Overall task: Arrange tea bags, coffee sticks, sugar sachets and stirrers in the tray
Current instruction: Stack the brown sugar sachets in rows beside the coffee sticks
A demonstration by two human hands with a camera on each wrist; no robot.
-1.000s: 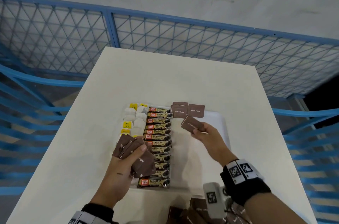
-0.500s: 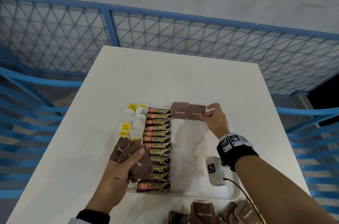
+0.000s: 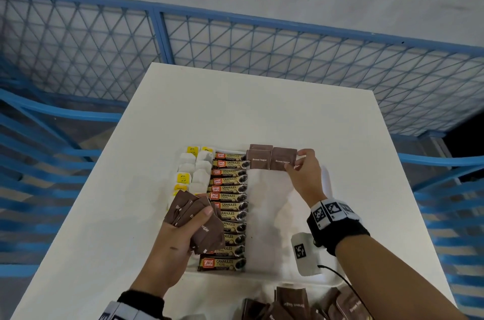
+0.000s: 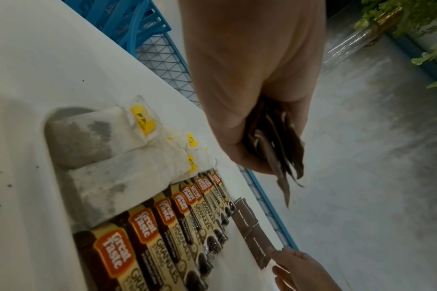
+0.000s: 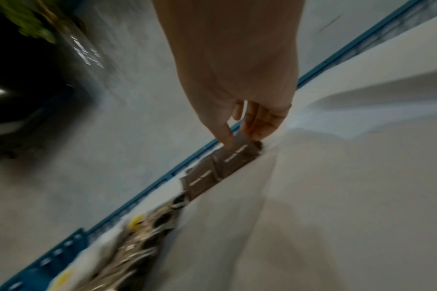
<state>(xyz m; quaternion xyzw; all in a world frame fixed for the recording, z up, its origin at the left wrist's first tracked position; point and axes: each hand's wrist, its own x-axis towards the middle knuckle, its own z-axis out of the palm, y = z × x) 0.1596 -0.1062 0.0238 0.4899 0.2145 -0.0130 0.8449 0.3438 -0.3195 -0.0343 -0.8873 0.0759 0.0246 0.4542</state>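
A white tray (image 3: 326, 178) on the white table holds a column of tea bags (image 3: 195, 170), a column of coffee sticks (image 3: 230, 204) and brown sugar sachets (image 3: 259, 160) along its far edge. My right hand (image 3: 297, 163) pinches the right edge of the rightmost sachet (image 3: 281, 158), which lies beside the others; the right wrist view shows the thumb on top of this sachet (image 5: 238, 155). My left hand (image 3: 183, 236) hovers over the near coffee sticks and grips a fan of several brown sugar sachets (image 3: 191, 212), seen edge-on as the sachet bundle (image 4: 274, 153).
A loose pile of brown sachets (image 3: 290, 304) lies at the table's near edge. The tray's right half (image 3: 269, 215) is bare. A blue mesh fence (image 3: 235, 39) runs behind and beside the table.
My right hand carried a sachet from the tray's middle to its far edge and set it beside the two there. The left hand stayed put with its bundle.
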